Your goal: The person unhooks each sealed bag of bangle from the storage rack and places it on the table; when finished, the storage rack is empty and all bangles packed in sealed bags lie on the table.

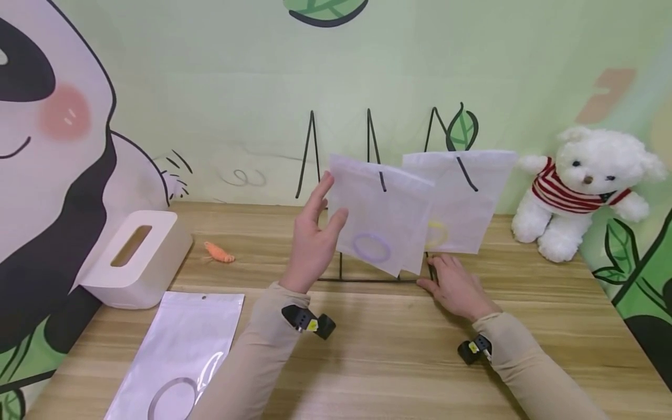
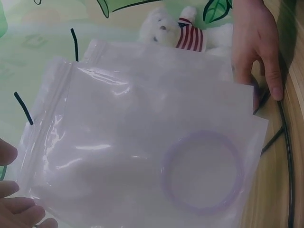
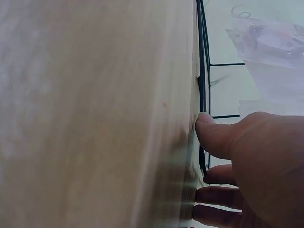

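Note:
A black wire rack (image 1: 362,280) stands on the table, with upright prongs. On two prongs hang translucent zip bags, the front bag (image 1: 383,201) with a pale purple ring (image 2: 165,172) and the bag behind it (image 1: 469,198) with a yellow ring (image 1: 444,234). My left hand (image 1: 312,245) is beside the front bag's left edge, fingers loosely extended; whether they touch it I cannot tell. With thumb and fingers, my right hand (image 1: 458,289) pinches the rack's lower right corner (image 3: 202,154). The third prong, on the left, carries no bag.
Another zip bag (image 1: 194,326) with a greyish ring lies flat at the front left. Behind it are a white tissue box (image 1: 139,286) and a small orange object (image 1: 219,252). A white teddy bear (image 1: 569,195) in a striped shirt sits at right against the wall.

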{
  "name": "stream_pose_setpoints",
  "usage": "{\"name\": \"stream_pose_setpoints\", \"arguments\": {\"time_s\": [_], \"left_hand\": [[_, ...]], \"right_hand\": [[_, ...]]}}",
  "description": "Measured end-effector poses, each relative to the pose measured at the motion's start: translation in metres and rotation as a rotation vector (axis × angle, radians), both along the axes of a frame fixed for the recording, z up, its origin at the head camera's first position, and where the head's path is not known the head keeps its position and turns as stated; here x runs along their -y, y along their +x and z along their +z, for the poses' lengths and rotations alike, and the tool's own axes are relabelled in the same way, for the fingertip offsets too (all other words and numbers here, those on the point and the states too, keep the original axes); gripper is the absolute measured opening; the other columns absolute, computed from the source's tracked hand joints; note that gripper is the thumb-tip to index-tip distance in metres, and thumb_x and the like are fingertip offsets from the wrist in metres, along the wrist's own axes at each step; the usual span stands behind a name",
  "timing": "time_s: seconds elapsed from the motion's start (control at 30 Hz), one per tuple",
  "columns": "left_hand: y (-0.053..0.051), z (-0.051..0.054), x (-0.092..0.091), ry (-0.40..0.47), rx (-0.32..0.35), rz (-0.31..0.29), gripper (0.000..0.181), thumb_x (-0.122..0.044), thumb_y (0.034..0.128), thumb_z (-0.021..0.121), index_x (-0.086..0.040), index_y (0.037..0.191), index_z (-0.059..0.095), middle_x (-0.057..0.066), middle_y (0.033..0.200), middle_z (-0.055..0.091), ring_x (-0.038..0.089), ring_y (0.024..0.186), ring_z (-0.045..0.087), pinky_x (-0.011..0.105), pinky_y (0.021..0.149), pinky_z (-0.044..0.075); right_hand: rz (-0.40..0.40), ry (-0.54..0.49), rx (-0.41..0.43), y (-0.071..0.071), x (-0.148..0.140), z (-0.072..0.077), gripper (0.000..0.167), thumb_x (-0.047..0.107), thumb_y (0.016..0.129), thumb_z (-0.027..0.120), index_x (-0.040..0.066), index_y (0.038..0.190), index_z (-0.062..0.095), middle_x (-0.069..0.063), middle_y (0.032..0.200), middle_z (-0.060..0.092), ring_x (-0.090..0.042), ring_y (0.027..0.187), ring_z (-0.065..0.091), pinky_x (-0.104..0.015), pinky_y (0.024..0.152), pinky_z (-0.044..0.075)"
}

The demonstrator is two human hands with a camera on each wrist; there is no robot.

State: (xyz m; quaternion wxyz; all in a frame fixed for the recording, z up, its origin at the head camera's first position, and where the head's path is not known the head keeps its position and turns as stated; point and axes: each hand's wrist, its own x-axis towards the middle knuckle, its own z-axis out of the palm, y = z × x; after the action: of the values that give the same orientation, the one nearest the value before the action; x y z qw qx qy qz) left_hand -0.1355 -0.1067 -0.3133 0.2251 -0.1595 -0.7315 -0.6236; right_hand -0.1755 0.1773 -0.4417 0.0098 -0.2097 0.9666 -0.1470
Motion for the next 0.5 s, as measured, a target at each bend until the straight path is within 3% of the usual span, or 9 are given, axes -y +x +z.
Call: {"name": "stream_pose_setpoints", "arguments": {"time_s": [0.1,0.23,0.5], "left_hand": [[-0.0057,-0.0057,0.0019,-0.001,0.002,0.010,0.055,-0.001,0.0948,0.056,-0.004,0.147,0.040,0.004,0.157,0.029,0.013,0.144,0.025,0.044,0.113,0.028],[-0.0071,-0.0053,0.0030,0.002,0.001,0.020,0.055,-0.004,0.0948,0.056,-0.006,0.147,0.040,0.000,0.157,0.029,0.008,0.143,0.024,0.040,0.113,0.028],[-0.0083,-0.0059,0.0049,0.006,-0.016,0.002,0.055,-0.001,0.0945,0.055,-0.004,0.147,0.038,0.004,0.153,0.037,0.011,0.140,0.030,0.042,0.114,0.028]], "right_hand": [[0.003,-0.002,-0.004,0.0001,0.0000,-0.0003,0.061,0.040,0.097,0.059,-0.007,0.134,0.048,-0.023,0.132,0.051,-0.039,0.125,0.044,-0.058,0.091,0.046],[0.002,-0.009,-0.015,0.0005,0.0007,-0.0004,0.060,0.039,0.096,0.060,-0.008,0.133,0.049,-0.022,0.130,0.052,-0.039,0.124,0.045,-0.057,0.091,0.046],[0.005,-0.006,-0.017,0.0015,0.0001,0.0004,0.059,0.037,0.096,0.060,-0.008,0.133,0.049,-0.024,0.131,0.051,-0.040,0.124,0.045,-0.058,0.092,0.046]]}}
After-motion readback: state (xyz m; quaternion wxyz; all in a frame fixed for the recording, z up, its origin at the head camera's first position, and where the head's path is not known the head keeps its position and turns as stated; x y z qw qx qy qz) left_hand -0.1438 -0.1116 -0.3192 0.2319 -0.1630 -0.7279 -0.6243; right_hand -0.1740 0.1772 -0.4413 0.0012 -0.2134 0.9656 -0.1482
